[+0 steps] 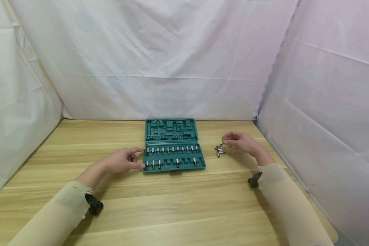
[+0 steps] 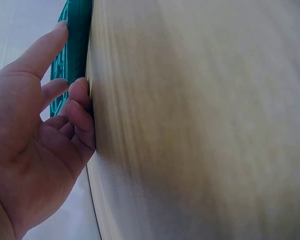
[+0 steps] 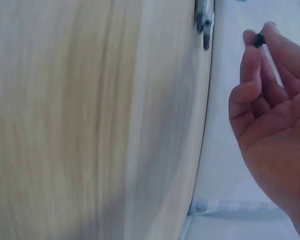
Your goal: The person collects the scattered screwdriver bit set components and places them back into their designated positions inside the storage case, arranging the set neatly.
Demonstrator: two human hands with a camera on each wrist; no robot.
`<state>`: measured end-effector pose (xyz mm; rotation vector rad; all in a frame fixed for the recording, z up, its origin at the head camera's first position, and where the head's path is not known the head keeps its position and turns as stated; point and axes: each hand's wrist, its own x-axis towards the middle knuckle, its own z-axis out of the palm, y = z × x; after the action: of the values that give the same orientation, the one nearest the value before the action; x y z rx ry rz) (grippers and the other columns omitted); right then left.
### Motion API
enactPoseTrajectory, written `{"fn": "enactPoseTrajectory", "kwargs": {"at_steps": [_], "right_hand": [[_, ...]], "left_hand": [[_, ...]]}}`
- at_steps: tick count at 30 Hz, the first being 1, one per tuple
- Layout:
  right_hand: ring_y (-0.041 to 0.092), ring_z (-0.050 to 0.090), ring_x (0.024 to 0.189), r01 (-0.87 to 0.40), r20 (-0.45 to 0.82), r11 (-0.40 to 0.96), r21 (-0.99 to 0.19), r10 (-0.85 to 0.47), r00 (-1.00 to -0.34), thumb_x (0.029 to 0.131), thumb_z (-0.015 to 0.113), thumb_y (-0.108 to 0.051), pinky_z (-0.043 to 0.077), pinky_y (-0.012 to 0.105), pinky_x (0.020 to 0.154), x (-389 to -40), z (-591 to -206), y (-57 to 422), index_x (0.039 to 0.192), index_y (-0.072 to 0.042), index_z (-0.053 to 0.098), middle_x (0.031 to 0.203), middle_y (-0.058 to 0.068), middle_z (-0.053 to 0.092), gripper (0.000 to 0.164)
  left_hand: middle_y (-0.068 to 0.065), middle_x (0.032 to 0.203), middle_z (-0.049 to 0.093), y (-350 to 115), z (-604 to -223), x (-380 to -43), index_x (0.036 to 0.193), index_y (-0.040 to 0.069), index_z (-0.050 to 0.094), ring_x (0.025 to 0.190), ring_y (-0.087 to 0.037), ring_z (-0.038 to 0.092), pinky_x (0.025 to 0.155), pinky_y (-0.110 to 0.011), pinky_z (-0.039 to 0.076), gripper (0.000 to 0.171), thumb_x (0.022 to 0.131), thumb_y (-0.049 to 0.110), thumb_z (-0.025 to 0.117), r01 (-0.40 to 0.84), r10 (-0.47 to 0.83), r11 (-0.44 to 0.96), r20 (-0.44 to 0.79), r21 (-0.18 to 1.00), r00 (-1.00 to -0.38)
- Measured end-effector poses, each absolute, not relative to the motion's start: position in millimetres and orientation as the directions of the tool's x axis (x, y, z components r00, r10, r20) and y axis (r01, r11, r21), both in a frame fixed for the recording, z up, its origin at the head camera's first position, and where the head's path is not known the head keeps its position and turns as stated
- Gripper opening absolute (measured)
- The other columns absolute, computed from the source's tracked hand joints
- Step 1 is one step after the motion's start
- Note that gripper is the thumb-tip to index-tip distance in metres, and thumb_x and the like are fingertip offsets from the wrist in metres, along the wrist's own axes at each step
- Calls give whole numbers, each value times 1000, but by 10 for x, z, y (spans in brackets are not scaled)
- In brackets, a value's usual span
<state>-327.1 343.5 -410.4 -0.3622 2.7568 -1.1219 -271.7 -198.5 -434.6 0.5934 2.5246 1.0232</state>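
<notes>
A green plastic case [image 1: 174,158] lies unfolded on the table, its lower half holding two rows of silver-and-dark bit sockets [image 1: 177,162]. My left hand [image 1: 123,161] is at the case's left edge, thumb at the front corner and index finger near the hinge; its other fingers are bent in. In the left wrist view, the thumb lies against the green case [image 2: 79,40]. My right hand [image 1: 241,141] pinches a small bit socket [image 3: 260,39] between thumb and fingertips, just above a little pile of loose bit sockets [image 1: 219,152] right of the case.
The case's lid [image 1: 171,130], moulded with recesses, lies back toward the rear cloth [image 1: 160,95]. White cloth walls [image 1: 326,85] enclose the wooden table [image 1: 160,208] at the back and both sides. A dark wrist camera [image 1: 93,204] hangs under each sleeve.
</notes>
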Motion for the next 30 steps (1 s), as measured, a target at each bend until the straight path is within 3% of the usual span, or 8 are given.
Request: {"fn": "enactPoseTrajectory", "kwargs": {"at_steps": [3, 11, 15, 20, 27, 30], "right_hand": [[35, 72, 106, -170, -47, 615, -770, -320, -946, 110, 71, -32, 60, 43, 87, -3254, -4075, 3323, 148, -11, 66, 128, 19, 76, 44], [27, 80, 110, -121, -57, 388, -914, -416, -907, 111, 66, -12, 63, 51, 101, -3213, -4028, 3046, 154, 0, 56, 140, 34, 67, 46], [32, 79, 105, -139, -40, 393, -909, -415, -909, 109, 69, -14, 66, 45, 89, -3193, -4031, 2902, 151, -1, 59, 134, 26, 74, 45], [33, 73, 95, -184, -17, 448, -875, -407, -913, 108, 73, -21, 59, 39, 73, -3172, -4070, 2721, 146, -2, 64, 121, 13, 81, 44], [31, 73, 105, -204, -35, 486, -850, -437, -899, 105, 79, -28, 59, 47, 87, -3123, -4106, 2421, 137, -14, 74, 122, 6, 80, 36], [26, 74, 110, -213, -31, 477, -853, -453, -891, 103, 80, -27, 59, 51, 95, -3121, -4129, 2313, 135, -14, 75, 122, 4, 79, 34]], "left_hand": [[-6, 99, 65, -1985, -4350, -2719, 171, 15, 40, 86, -21, 55, 69, -30, 46, 88, 100, 45, 82, 247, 502, 650, -162, 718, -849], [-6, 98, 65, -1985, -4348, -2727, 171, 13, 40, 85, -21, 55, 68, -30, 47, 89, 100, 43, 82, 245, 506, 646, -165, 723, -846], [-6, 98, 65, -1986, -4345, -2731, 171, 12, 40, 85, -21, 56, 69, -30, 47, 88, 100, 43, 82, 249, 507, 649, -165, 718, -846], [-6, 98, 65, -1984, -4336, -2733, 171, 13, 40, 85, -21, 56, 69, -31, 47, 88, 100, 44, 82, 252, 505, 655, -165, 712, -847], [-6, 98, 65, -1983, -4327, -2724, 171, 12, 40, 86, -21, 56, 69, -30, 47, 88, 100, 43, 82, 254, 507, 654, -164, 713, -846], [-6, 98, 65, -1982, -4330, -2719, 171, 12, 40, 86, -21, 56, 70, -31, 47, 88, 100, 43, 82, 252, 506, 655, -166, 712, -846]]}}
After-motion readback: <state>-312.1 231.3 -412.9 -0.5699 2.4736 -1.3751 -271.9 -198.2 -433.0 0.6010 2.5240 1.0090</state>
